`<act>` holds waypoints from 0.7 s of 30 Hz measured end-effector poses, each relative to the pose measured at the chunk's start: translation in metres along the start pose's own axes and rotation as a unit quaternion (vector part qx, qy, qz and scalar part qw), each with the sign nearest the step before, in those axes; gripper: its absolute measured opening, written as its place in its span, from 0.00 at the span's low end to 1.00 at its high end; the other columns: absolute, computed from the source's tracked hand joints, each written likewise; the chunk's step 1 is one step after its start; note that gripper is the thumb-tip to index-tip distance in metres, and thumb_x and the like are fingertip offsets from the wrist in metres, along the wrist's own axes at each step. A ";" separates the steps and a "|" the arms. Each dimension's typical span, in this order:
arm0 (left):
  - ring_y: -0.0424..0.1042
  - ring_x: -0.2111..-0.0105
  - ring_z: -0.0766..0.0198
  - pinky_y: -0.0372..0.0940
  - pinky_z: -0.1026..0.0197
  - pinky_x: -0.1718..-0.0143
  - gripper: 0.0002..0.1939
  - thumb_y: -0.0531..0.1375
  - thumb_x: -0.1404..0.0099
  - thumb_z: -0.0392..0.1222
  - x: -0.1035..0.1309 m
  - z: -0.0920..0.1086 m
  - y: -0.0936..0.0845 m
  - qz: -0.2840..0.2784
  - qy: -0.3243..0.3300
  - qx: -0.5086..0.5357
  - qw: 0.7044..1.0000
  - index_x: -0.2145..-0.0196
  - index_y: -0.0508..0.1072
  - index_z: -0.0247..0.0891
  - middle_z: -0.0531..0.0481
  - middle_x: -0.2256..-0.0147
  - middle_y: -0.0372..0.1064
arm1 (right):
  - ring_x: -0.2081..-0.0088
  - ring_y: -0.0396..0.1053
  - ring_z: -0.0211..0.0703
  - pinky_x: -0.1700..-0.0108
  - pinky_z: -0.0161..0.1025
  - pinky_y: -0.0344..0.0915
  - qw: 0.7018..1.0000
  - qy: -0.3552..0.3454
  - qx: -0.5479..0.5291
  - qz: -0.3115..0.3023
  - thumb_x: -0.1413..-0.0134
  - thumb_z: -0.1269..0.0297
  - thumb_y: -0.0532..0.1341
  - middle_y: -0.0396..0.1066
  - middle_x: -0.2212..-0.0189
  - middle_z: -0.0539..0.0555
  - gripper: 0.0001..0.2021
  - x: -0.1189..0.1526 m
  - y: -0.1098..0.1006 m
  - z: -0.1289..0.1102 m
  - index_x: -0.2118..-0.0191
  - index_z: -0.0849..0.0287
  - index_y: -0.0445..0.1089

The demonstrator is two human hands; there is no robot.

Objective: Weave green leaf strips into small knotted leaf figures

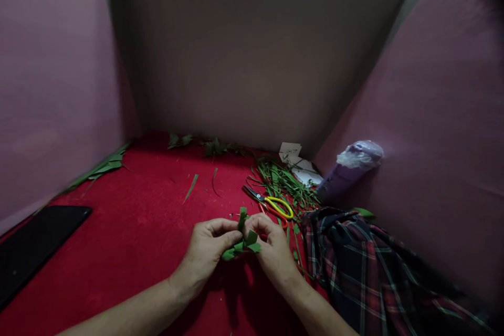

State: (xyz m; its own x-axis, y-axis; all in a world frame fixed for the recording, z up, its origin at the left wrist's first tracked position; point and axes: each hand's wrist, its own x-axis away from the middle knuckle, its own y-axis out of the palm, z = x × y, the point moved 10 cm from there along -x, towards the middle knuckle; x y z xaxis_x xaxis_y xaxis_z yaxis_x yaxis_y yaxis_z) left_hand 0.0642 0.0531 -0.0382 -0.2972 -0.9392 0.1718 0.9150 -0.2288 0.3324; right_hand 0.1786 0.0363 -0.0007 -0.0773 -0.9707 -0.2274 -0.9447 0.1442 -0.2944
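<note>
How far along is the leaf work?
Done: cut-looking strips lie heaped beside the scissors.
In hand: the left hand and right hand pinch a green leaf piece.
Left: broader leaves along the left wall look unused; how many are needed, I cannot tell.

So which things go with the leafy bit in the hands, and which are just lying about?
Probably belong:
- leafy bit, in left hand and right hand
- green strips
- scissors

Seemingly just lying about:
- flat black thing
- plaid cloth
- plastic-topped purple thing
- white cards
</note>
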 end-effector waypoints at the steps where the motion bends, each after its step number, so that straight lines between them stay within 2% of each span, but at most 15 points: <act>1: 0.68 0.80 0.68 0.61 0.69 0.77 0.10 0.68 0.56 0.41 0.000 0.000 0.000 0.002 -0.002 0.001 1.000 0.75 0.77 0.32 0.49 0.79 0.74 | 0.71 0.61 0.39 0.70 0.33 0.57 1.000 -0.002 -0.002 0.000 0.54 0.73 0.55 0.63 0.76 0.50 0.08 0.000 0.000 -0.002 0.80 0.59 0.60; 8: 0.67 0.81 0.68 0.60 0.68 0.78 0.12 0.67 0.54 0.45 -0.001 0.002 -0.002 0.008 0.000 -0.010 1.000 0.77 0.75 0.32 0.49 0.80 0.72 | 0.71 0.62 0.38 0.70 0.34 0.58 0.999 -0.007 -0.017 -0.029 0.54 0.69 0.59 0.63 0.75 0.50 0.10 -0.001 0.001 -0.007 0.82 0.60 0.61; 12: 0.67 0.79 0.68 0.60 0.68 0.76 0.11 0.66 0.52 0.44 -0.001 0.004 -0.003 0.004 0.005 -0.001 1.000 0.75 0.76 0.32 0.49 0.78 0.73 | 0.72 0.62 0.37 0.71 0.33 0.60 0.998 0.026 -0.026 -0.048 0.51 0.66 0.58 0.64 0.75 0.50 0.07 -0.003 0.000 -0.002 0.77 0.61 0.65; 15: 0.68 0.78 0.67 0.61 0.67 0.75 0.11 0.67 0.52 0.44 -0.001 0.005 -0.005 0.012 0.001 0.005 1.000 0.74 0.76 0.33 0.50 0.77 0.73 | 0.73 0.62 0.37 0.70 0.34 0.60 0.998 0.038 -0.024 -0.042 0.47 0.63 0.56 0.64 0.77 0.49 0.09 -0.003 -0.003 -0.002 0.75 0.61 0.66; 18: 0.66 0.79 0.68 0.59 0.68 0.76 0.11 0.67 0.54 0.43 0.000 0.009 -0.006 0.020 0.010 -0.018 1.000 0.76 0.76 0.32 0.51 0.80 0.70 | 0.71 0.64 0.39 0.67 0.35 0.61 0.999 0.003 0.015 -0.033 0.48 0.65 0.56 0.66 0.76 0.50 0.08 -0.002 -0.006 -0.010 0.76 0.60 0.67; 21: 0.66 0.80 0.69 0.59 0.68 0.77 0.11 0.67 0.53 0.44 0.000 0.010 -0.004 0.005 0.021 -0.026 0.999 0.77 0.76 0.32 0.52 0.81 0.70 | 0.71 0.64 0.38 0.66 0.35 0.60 0.998 -0.022 0.039 -0.042 0.49 0.68 0.57 0.66 0.76 0.50 0.08 0.000 -0.004 -0.014 0.77 0.60 0.66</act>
State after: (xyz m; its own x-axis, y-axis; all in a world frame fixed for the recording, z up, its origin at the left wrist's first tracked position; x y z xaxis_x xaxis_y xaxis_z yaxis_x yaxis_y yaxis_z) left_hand 0.0580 0.0566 -0.0299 -0.2777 -0.9510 0.1357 0.9311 -0.2317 0.2817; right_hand 0.1776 0.0333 0.0137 0.0175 -0.9707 -0.2396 -0.9198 0.0783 -0.3845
